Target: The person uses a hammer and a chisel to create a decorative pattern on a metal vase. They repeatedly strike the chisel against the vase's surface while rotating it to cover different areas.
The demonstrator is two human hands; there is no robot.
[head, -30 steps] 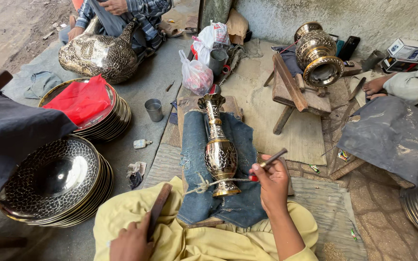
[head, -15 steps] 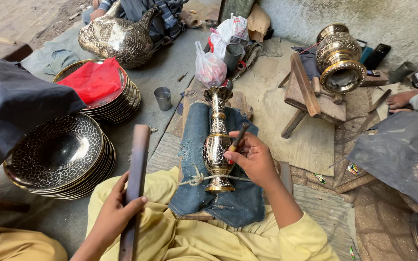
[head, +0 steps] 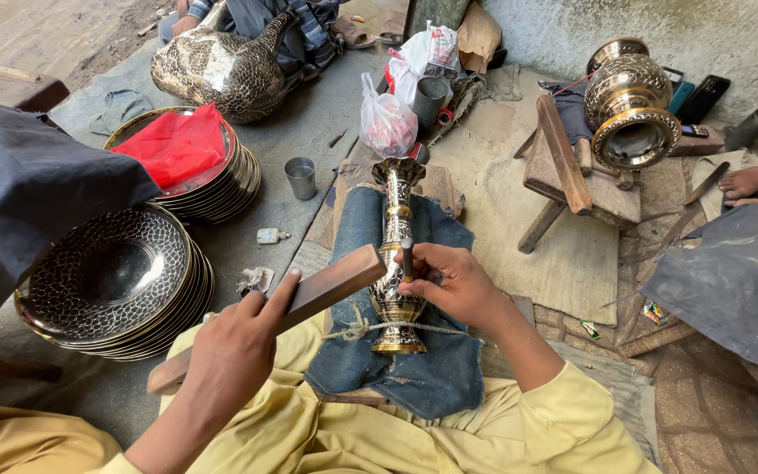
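left hand [head: 225, 355] clenched round wooden bat [head: 309, 298], its tip just beside chisel [head: 407, 259]. right hand [head: 449, 285] pinching chisel upright on vase [head: 396, 254], lying on denim pad [head: 414, 369]. plates [head: 116, 281] close left; bare mat [head: 493, 175] right.

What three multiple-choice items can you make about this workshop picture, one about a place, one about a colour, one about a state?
1. Where does the brass vase lie?
A. On blue denim cloth over the person's lap
B. Inside the stacked plates
C. On the wooden stool

2. What colour is the cloth on the far stack of plates?
A. Green
B. Red
C. White

3. What is the left hand doing?
A. Resting open on the ground
B. Holding a steel cup
C. Gripping a wooden bat

Answers:
1 A, the vase rests on the denim cloth, tied with string.
2 B, the cloth is bright red.
3 C, the fingers wrap the wooden bat, while the right hand holds a small tool at the vase.
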